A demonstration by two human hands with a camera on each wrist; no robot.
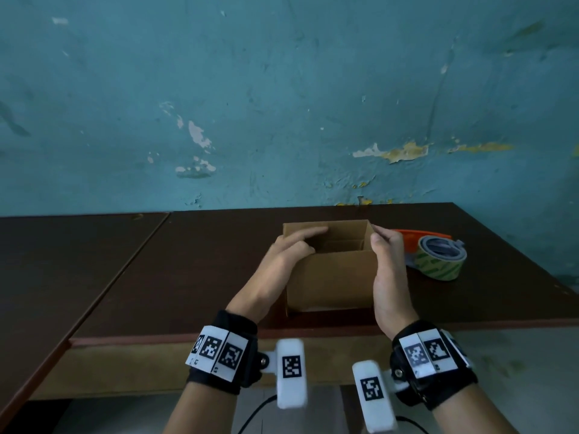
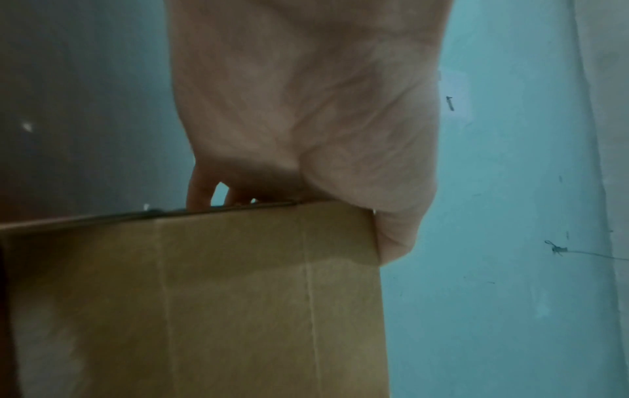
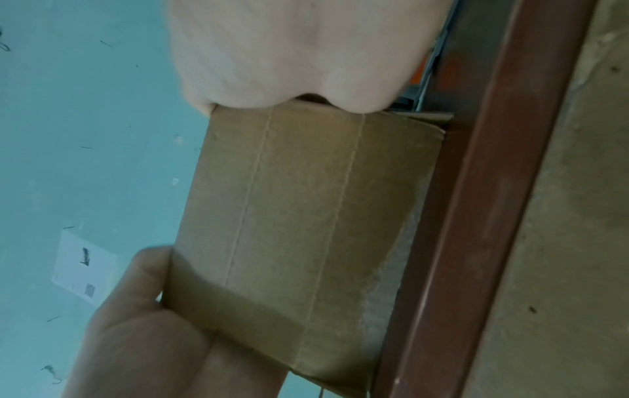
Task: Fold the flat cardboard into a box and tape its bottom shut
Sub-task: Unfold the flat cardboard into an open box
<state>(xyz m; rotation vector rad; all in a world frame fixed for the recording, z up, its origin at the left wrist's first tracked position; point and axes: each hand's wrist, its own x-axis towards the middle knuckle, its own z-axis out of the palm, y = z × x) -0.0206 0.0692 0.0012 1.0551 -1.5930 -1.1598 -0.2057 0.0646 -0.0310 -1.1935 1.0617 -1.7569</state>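
A brown cardboard box (image 1: pixel 332 280) stands upright on the dark table (image 1: pixel 188 277), open at the top, with inner flaps visible low inside. My left hand (image 1: pixel 291 249) grips its left wall, fingers hooked over the rim into the opening. My right hand (image 1: pixel 388 255) holds the right wall, palm against the side and thumb at the near top corner. In the left wrist view the left hand (image 2: pixel 306 107) sits over the box (image 2: pixel 238 296) rim. The right wrist view shows the right hand (image 3: pixel 289 53) on the box (image 3: pixel 306 215), with the left hand (image 3: pixel 153 336) opposite.
A tape dispenser (image 1: pixel 438 255) with an orange body and a green-printed roll lies on the table just right of the box. A peeling teal wall (image 1: pixel 282 104) rises behind the table. The table's reddish front edge (image 3: pixel 459 242) runs close to the box.
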